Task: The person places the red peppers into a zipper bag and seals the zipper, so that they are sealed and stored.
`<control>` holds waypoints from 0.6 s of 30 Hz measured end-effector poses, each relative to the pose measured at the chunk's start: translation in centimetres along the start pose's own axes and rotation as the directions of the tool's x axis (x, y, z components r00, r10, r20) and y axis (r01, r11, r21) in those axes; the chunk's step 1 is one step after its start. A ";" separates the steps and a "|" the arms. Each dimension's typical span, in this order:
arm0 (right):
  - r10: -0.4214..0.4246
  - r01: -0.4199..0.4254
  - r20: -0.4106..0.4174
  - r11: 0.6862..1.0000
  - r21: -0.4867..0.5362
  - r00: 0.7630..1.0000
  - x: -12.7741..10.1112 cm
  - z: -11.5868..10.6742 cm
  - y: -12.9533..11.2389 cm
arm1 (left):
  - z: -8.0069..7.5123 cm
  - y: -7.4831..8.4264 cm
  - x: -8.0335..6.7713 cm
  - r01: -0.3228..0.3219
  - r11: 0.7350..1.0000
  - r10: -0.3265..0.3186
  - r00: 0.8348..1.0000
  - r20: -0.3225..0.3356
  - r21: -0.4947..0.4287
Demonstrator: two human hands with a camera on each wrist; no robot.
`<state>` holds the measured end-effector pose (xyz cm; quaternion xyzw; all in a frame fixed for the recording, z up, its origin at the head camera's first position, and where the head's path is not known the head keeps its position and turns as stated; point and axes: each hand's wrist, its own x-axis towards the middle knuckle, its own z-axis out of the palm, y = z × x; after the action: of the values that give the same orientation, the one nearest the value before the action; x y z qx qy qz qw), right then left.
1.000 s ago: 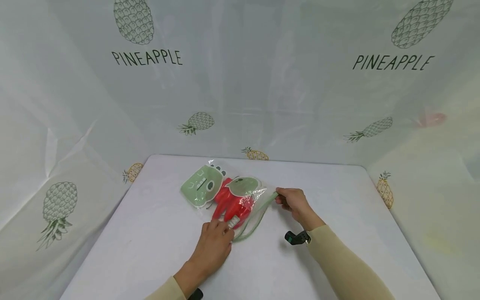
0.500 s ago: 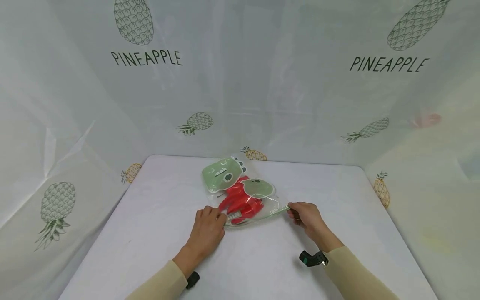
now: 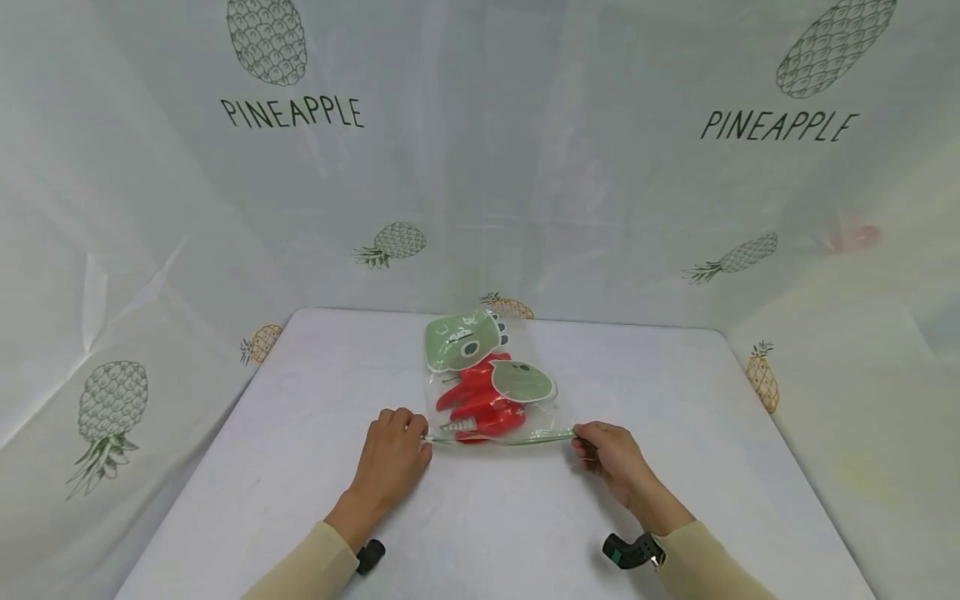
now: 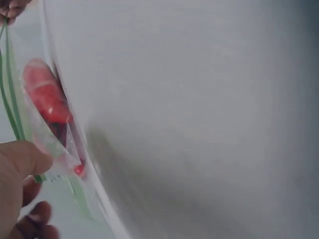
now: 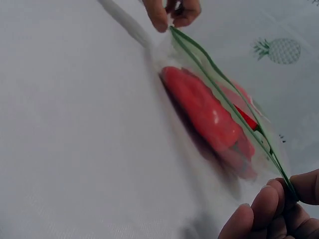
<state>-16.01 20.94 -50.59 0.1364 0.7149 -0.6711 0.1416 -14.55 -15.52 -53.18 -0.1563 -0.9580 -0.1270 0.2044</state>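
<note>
Both forearms reach forward from the near edge, each in a beige sleeve (image 3: 315,567) that ends just short of the wrist. A small dark wrist camera (image 3: 370,556) sits under the left wrist, and another with a teal body (image 3: 630,551) under the right. The left hand (image 3: 390,458) lies palm down, knuckles up, its fingers curled inward and the fingertips drawn together in a pinch at its far right side. The right hand (image 3: 609,454) mirrors it, angled inward, with fingers (image 5: 259,211) bent and stacked against the thumb in a tight pinch. The two hands are level with each other and well apart.
</note>
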 end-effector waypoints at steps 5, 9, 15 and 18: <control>-0.003 0.003 0.002 1.000 -0.001 1.000 -0.1 0.1 0.1 | -0.5 -0.1 -0.7 0.235 0.964 -0.208 0.957 0.202 -0.122; 0.000 0.000 0.000 1.000 0.001 1.000 0.1 0.1 0.6 | -1.0 -0.1 -0.8 0.381 0.890 -0.299 0.902 0.312 -0.249; -0.008 0.008 0.006 1.000 0.011 1.000 0.2 0.0 1.0 | -1.4 -0.6 -0.6 0.674 0.472 -0.365 0.736 0.570 -0.568; -0.008 0.008 0.007 1.000 0.012 1.000 0.2 0.0 1.1 | -1.5 -0.8 -0.7 0.760 0.174 -0.296 0.646 0.703 -0.626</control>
<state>-15.80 20.98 -51.66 0.1320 0.7109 -0.6764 0.1403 -13.64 -16.91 -52.28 0.0930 -0.7366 -0.6430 -0.1878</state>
